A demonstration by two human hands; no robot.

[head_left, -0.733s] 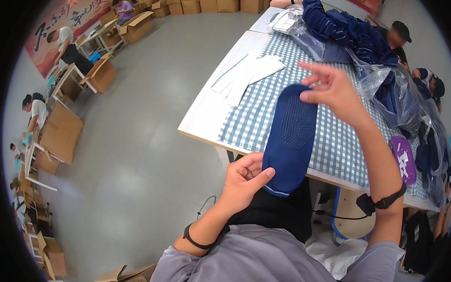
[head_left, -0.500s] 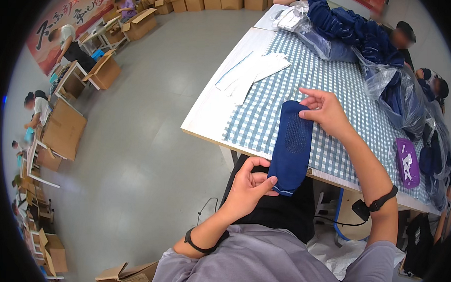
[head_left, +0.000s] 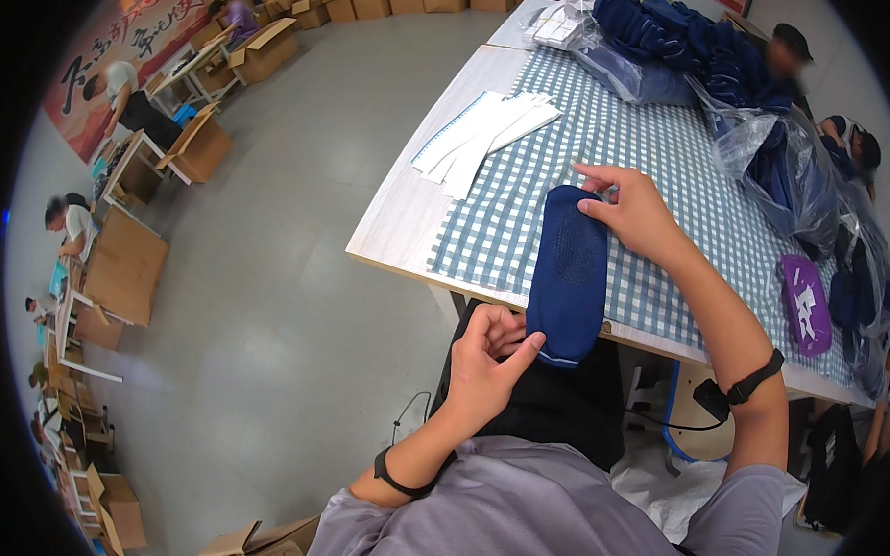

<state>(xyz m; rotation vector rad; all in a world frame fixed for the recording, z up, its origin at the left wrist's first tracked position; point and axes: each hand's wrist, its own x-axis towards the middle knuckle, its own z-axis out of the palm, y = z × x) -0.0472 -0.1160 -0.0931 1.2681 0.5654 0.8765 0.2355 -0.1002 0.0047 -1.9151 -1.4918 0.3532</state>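
Observation:
A navy blue sock [head_left: 567,292] with a patch of small raised dots and a thin white line near its lower end is stretched flat between my hands, over the table's front edge. My left hand [head_left: 491,358] pinches the lower left corner, its thumb on the front side. At the upper end my right hand [head_left: 638,216] grips the right corner between thumb and fingers, the index finger pointing out to the left. Under the far part of the sock lies a blue-and-white checked cloth [head_left: 664,178].
White paper strips [head_left: 484,137] lie on the left of the table. Navy knitted goods [head_left: 669,41] and clear plastic bags [head_left: 753,161] heap along the far and right sides. A purple oval container [head_left: 807,305] sits at right. People work at tables beside cardboard boxes [head_left: 127,257] on the left.
The sock and both hands have shifted slightly up and to the left in the picture, along with a small turn of the view. Both grips stay the same.

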